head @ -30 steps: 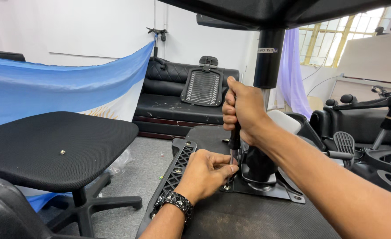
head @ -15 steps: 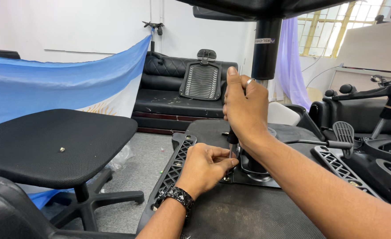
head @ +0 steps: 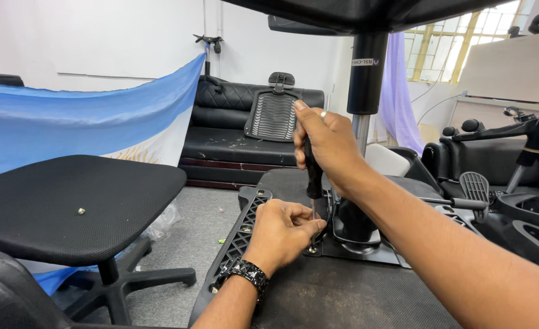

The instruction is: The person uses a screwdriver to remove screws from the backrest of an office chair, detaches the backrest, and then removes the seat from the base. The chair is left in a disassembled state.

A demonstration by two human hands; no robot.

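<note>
Head view: we hold a screwdriver upright in our right hand, closed around its black handle. Our left hand pinches the shaft near the tip, at a screw in the metal plate under the overturned chair seat. We judge this screw is not finished. The gas column stands just beside; one loose screw lies on another chair.

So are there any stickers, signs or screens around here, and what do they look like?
Label: a small dark strip with pale print, stuck across the front of the black chair column, just above the right hand.
No other labels, packages, signs or screens show.
</note>
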